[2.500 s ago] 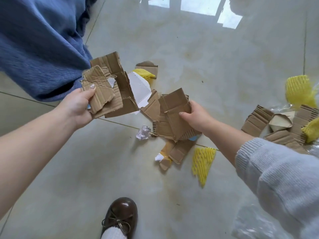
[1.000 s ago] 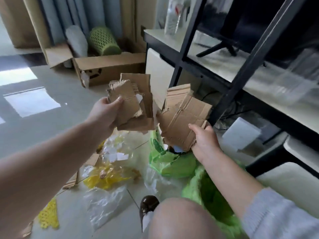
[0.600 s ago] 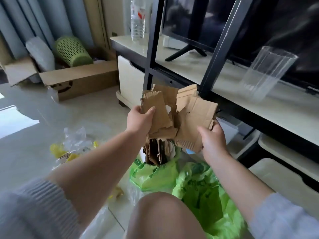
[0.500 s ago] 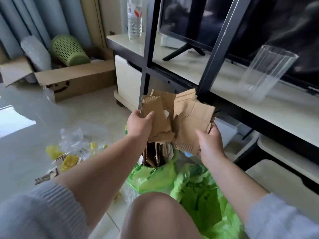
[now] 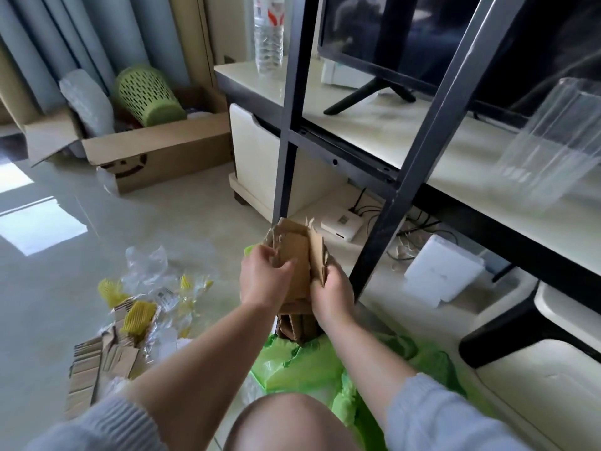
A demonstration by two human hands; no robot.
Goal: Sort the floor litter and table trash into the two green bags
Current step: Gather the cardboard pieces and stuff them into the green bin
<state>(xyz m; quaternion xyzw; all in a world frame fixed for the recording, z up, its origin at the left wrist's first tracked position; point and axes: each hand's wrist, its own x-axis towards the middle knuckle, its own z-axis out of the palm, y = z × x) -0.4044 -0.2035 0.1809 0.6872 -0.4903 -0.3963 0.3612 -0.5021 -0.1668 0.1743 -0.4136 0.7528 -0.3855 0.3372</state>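
Cardboard going into the green bag

Both hands, left point(image 5: 265, 281) and right point(image 5: 331, 296), are closed tight around the cardboard stack point(image 5: 297, 255), directly above the green bag point(image 5: 292, 362); best lower it upright beside the pieces already inside before letting go.

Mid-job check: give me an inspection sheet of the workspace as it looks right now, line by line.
Surface: glossy tiled floor, sunlit patches at left.
Job's things: cardboard scraps held together over a green bag that already holds upright cardboard; second green bag beside it.
Clutter: loose cardboard pieces, yellow foam netting and clear plastic wrap on the floor at left.
Hands: left hand and right hand both grip the scraps.
Cables: black wires under the shelf near a white box.
Surroundings: black-framed shelf, water bottle, open carton, green basket.
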